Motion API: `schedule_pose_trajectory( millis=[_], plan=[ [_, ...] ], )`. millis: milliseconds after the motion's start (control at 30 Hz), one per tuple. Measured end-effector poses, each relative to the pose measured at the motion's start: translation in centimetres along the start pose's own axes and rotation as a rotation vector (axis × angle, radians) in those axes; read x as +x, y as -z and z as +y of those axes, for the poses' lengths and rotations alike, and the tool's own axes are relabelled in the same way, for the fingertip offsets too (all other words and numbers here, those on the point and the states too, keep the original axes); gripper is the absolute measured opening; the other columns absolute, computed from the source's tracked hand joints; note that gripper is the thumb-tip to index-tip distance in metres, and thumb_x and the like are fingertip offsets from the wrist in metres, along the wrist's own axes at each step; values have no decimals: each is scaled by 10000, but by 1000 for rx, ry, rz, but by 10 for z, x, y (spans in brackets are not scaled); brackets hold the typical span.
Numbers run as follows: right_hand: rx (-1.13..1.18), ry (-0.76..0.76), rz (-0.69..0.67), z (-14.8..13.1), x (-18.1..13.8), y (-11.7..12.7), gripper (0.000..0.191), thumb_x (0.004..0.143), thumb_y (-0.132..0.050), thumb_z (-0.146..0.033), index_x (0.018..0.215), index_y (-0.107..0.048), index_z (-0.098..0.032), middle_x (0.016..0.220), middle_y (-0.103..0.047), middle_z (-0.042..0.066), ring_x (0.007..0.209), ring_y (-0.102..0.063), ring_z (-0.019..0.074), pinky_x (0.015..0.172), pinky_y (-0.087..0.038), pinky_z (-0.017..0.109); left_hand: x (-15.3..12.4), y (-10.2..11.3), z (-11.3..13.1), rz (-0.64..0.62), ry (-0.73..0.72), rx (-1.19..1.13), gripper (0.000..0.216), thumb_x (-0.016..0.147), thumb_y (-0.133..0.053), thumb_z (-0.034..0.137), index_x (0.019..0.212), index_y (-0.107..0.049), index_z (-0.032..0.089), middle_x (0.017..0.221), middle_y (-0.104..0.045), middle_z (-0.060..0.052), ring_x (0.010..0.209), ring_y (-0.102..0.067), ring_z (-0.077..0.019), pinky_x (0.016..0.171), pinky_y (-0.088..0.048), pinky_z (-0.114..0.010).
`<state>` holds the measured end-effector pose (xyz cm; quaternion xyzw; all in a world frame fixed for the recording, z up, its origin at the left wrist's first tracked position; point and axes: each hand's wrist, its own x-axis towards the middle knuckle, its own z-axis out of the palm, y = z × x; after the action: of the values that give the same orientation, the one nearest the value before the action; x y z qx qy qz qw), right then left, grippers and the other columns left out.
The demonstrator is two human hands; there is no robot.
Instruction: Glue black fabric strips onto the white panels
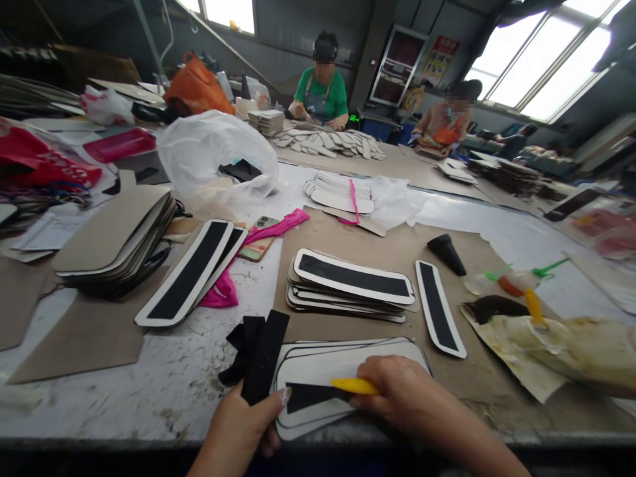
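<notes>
My left hand (243, 424) is closed on a bundle of black fabric strips (261, 354) that stick up from it near the table's front edge. My right hand (397, 391) grips a yellow tool (355, 385), whose tip rests on a black strip lying on the top white shaped piece (342, 371) of a small stack in front of me. Behind that stack lies a pile of finished white pieces with black centres (350, 281). One single finished piece (440, 308) lies to its right.
More finished pieces (191, 271) and a stack of beige boards (116, 242) lie at left. A phone (258, 242), pink fabric, a white plastic bag (218, 156), glue bottles (517, 281) and stained paper (556, 348) surround the brown mat. Two other people work at the far end.
</notes>
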<state>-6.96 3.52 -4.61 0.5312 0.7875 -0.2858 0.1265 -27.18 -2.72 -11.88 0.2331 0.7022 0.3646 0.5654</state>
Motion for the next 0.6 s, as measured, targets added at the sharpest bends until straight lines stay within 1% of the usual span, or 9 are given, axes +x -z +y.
schedule_pose_trajectory(
  millis=[67,167,267,367,467,533,600],
  plan=[
    [64,-55,14,23,-18,3,138,768,-537,-307,704,-578,-192,759,-611,15,696,-553,155,628,-345,237,0,1,0,-1,2,-7,337,563,-653,451,591,-500,152,288,-500,-19,261,-420,-114,322,-304,-199],
    [184,-115,94,56,-37,2,190,809,-448,-337,725,-534,-189,748,-588,14,681,-536,149,626,-366,234,-1,0,0,9,0,-24,342,544,-662,454,574,-502,153,282,-491,-14,262,-421,-116,319,-309,-201],
    [245,-179,206,73,-42,-5,223,824,-413,-375,793,-536,-193,779,-616,27,727,-558,179,669,-384,261,-3,-1,2,28,5,-18,344,529,-664,453,561,-501,152,277,-483,-12,255,-415,-114,316,-311,-200],
    [145,-320,284,71,-37,-12,210,845,-410,-368,808,-532,-201,773,-637,40,751,-590,214,663,-385,289,-4,-1,3,40,15,9,356,518,-672,463,560,-500,154,280,-490,-20,260,-423,-120,318,-320,-203],
    [-61,-461,298,61,-30,-15,193,862,-430,-366,827,-545,-214,772,-659,53,777,-618,257,621,-376,302,-4,-2,4,50,29,31,343,507,-689,447,553,-497,167,284,-495,-15,269,-434,-133,319,-342,-217],
    [-143,-497,302,57,-26,-15,188,865,-449,-371,843,-556,-218,797,-671,63,792,-628,277,602,-371,306,-5,-1,6,51,31,53,329,512,-696,435,538,-491,179,288,-497,-10,277,-447,-148,323,-365,-236],
    [-171,-505,308,55,-22,-13,188,863,-463,-371,841,-563,-213,798,-676,71,790,-634,287,594,-371,308,-5,-1,8,48,34,77,319,524,-698,431,529,-491,189,295,-501,-8,288,-462,-164,333,-385,-254]
  ],
)
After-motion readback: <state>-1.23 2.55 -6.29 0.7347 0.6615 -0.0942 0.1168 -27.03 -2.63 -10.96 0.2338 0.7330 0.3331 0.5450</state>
